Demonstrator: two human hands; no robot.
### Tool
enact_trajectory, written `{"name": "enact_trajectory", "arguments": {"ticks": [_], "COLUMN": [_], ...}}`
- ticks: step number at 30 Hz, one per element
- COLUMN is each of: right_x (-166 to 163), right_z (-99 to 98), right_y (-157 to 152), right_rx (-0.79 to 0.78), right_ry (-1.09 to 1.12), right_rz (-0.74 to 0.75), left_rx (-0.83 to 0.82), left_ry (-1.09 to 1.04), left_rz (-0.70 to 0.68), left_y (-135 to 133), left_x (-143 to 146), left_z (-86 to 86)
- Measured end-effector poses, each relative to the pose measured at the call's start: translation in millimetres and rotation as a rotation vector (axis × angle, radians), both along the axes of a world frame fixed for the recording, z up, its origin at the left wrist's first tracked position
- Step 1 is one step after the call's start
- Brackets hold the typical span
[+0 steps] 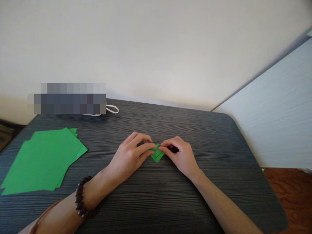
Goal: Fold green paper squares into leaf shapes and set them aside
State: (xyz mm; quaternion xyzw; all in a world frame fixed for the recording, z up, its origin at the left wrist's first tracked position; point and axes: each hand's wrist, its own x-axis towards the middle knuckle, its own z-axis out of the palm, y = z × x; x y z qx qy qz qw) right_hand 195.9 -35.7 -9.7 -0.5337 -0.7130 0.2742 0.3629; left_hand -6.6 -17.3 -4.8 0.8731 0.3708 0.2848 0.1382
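Note:
A small folded piece of green paper [157, 158] lies near the middle of the dark table, one corner pointing toward me. My left hand [133, 151] grips its left side, thumb and fingertips on the paper. From the right, my right hand [180, 152] pinches the upper right part between thumb and index finger. The fingertips of both hands almost meet over the paper and hide part of its upper folds. A bracelet of dark beads [80, 198] circles my left wrist.
Several loose green paper sheets [46, 159] lie overlapping at the left of the table [136, 208]. Behind them stands a pixelated object [70, 100] with a white loop [112, 109]. A pale wall [156, 48] rises at the back, and a light panel [275, 107] borders the right side.

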Motion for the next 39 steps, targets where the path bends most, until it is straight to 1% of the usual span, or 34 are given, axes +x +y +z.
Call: {"name": "enact_trajectory", "arguments": {"ticks": [3,7,11,13,19,24,32,39], "right_x": [-1.5,0.9,5.9,8.0,17.7,24.0,19.8,17.4], "right_z": [-1.5,-1.8,0.4,1.7,0.8,-1.5,2.7,1.0], "right_y": [-2.1,-8.7,-16.2,-18.7,-27.2,-31.6,-27.2,-28.9], "right_rx": [0.116,0.203,0.284,0.320,0.373,0.363,0.266,0.333], "right_ry": [-0.178,-0.385,-0.543,-0.584,-0.553,-0.532,-0.526,-0.552], "right_rz": [0.012,0.002,0.039,0.047,0.097,0.112,0.090,0.057], "left_rx": [0.114,0.211,0.226,0.214,0.186,0.162,0.173,0.222], "left_ry": [0.132,0.226,0.251,0.259,0.289,0.274,0.349,0.408], "left_rz": [-0.064,-0.053,-0.005,0.026,0.112,0.079,0.109,0.136], "left_y": [-3.2,-10.0,-17.0,-19.8,-22.5,-19.9,-18.1,-20.2], "left_x": [-1.3,2.1,7.9,9.8,11.0,10.4,9.9,11.2], "left_z": [0.5,3.7,5.8,6.2,7.9,9.3,13.1,13.5]}}
